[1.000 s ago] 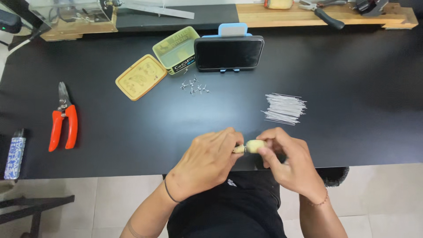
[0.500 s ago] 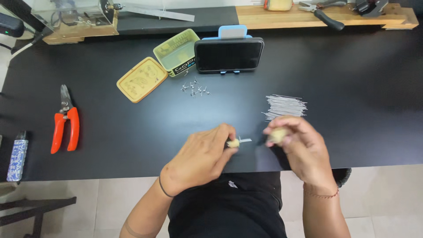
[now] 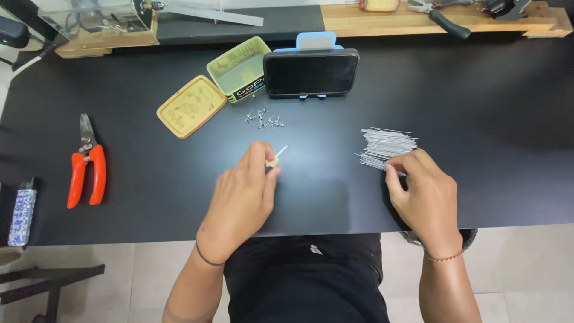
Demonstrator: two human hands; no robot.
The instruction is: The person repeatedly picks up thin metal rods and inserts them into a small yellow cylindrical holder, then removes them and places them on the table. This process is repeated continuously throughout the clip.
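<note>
My left hand (image 3: 245,194) rests over the black table (image 3: 478,96) near its front edge and pinches a small pale piece with a thin white pin (image 3: 277,153) sticking out of it. My right hand (image 3: 421,194) has its fingertips at the near edge of a pile of thin silvery pins (image 3: 387,145) at the right; whether it grips one is hidden. A small scatter of tiny metal parts (image 3: 263,118) lies beyond my left hand.
A dark phone (image 3: 311,73) stands on a blue stand at the back. To its left are a green box (image 3: 238,69) and a yellow lid (image 3: 191,106). Orange-handled cutters (image 3: 86,164) and a patterned lighter (image 3: 21,208) lie at the left. Wooden boards with tools line the far edge.
My hands were together at the front, working one small pale piece. They have parted: the left moved up-left with the piece, the right swung out to the pile of pins.
</note>
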